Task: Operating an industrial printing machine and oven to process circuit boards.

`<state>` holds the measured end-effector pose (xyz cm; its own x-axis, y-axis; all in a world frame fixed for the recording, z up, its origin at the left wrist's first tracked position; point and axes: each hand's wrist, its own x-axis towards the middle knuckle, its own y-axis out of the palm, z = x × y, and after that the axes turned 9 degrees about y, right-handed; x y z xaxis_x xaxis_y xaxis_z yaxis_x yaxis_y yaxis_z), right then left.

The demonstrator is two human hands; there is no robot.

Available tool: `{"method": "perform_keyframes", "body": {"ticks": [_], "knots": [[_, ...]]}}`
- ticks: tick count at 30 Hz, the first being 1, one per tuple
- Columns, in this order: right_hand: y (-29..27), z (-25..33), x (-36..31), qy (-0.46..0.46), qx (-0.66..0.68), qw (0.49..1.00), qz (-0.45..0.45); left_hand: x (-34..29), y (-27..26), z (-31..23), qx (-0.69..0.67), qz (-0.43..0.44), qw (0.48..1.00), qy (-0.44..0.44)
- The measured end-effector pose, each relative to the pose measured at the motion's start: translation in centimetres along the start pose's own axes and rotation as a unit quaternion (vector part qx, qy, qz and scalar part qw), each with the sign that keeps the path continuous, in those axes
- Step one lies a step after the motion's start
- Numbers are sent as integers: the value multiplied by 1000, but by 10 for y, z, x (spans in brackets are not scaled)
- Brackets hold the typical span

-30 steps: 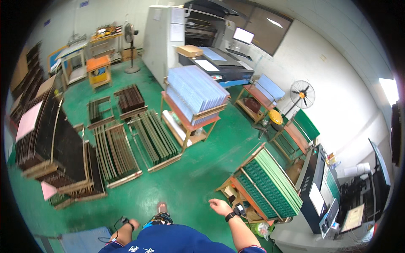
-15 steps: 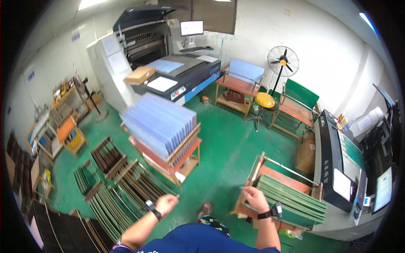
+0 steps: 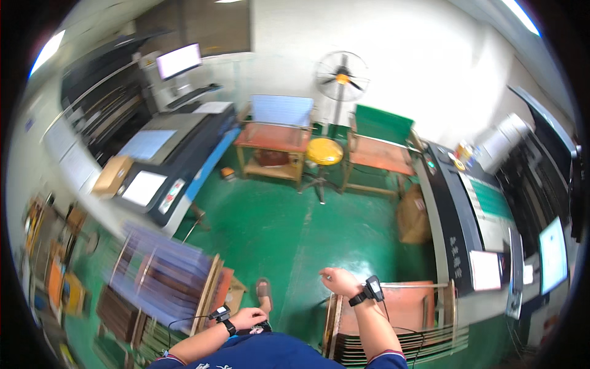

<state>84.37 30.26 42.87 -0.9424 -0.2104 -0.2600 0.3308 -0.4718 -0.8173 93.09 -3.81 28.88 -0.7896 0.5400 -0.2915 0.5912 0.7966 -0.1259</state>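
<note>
My left hand is low in front of me, its fingers loosely curled with nothing seen in them. My right hand hovers above the near left end of an orange-topped rack cart, apart from it, fingers curled in and holding nothing visible. Thin green-edged panels lie in rows on the near part of that cart. To the left of my left hand stands a wooden-framed cart with a stack of bluish panels, smeared by motion. Both wrists carry dark bands with small devices and cables.
A large flatbed machine stands at left, another machine at right. Ahead are a yellow stool, a standing fan and two orange-topped carts, one with a blue panel, one with a green panel. A brown sack leans by the right machine.
My view has swung right and moved forward, so the machine, fan and stool shift left. The bluish stack is now at lower left. Both hands stay raised, still without anything visible in them.
</note>
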Motion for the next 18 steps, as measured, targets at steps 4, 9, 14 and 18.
{"method": "perform_keyframes", "body": {"ticks": [4,9,14,18], "knots": [[11,-64,38,154,32,987,-34,107,-63,-35,55,3,998,11],[37,-115,37,334,96,937,-33,261,-110,-115,-8,57,997,49],[48,-125,37,430,162,887,-42,399,-120,-167,126,209,965,96],[48,-150,69,469,229,849,-81,472,-83,-219,150,279,932,174]]}}
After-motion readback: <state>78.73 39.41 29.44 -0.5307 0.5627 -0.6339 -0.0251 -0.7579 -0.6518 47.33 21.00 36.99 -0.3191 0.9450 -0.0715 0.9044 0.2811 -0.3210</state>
